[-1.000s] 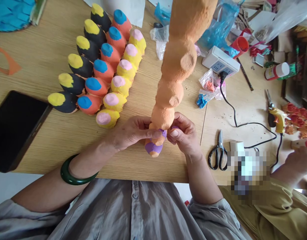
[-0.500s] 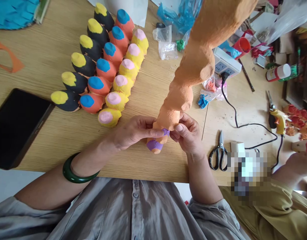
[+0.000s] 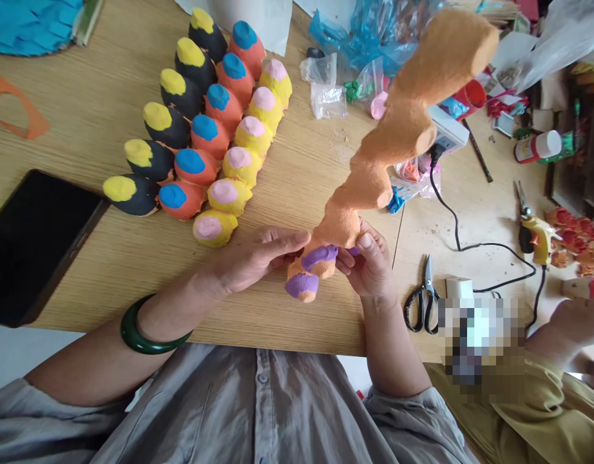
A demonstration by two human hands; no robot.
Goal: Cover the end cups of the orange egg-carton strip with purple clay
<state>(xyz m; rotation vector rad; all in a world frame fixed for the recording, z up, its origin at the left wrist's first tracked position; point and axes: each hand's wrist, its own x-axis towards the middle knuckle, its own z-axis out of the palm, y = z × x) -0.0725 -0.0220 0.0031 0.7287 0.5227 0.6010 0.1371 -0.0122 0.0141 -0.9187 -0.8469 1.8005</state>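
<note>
Near the bench [image 3: 108, 270] edge, our left hand [image 3: 258, 258] and right hand [image 3: 369, 261] clamp the orange stack [image 3: 374, 167], tilted right; two bottom cups carry purple, the upper ones remain bare.

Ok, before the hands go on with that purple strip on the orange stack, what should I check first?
1. Left hand steadies the orange stack near its base: ok.
2. Right hand pinches the purple strip at its right end: ok.
3. Strip lies flat all the way round: cannot tell, the far side is hidden.
4. Stack upright: not ok, it leans right over the power strip.
5. Scissors lie on the table apart from the right hand: ok.
6. Painted cones stand apart from the left hand: ok.
</note>
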